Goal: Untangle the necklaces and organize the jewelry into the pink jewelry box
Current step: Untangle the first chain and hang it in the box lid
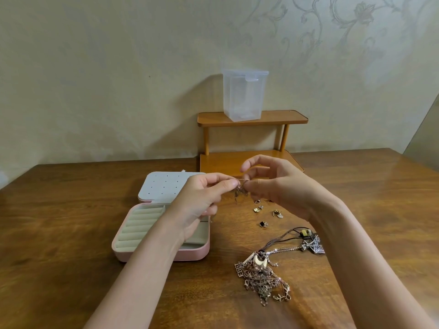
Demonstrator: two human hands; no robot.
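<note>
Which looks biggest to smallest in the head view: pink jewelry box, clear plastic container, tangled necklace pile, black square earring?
1. pink jewelry box, open, lid included
2. and 3. clear plastic container and tangled necklace pile: similar apparent size, and the pile is nearer the camera, so unranked
4. black square earring

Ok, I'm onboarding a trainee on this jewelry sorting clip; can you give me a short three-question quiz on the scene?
1. True or false: the pink jewelry box lies open on the table.
2. What do the left hand and right hand pinch between them?
3. The clear plastic container stands on: A) the table, B) the wooden shelf, C) the box.

Key: 1 true. 2 a small tangled chain, held above the table. 3 B.
</note>
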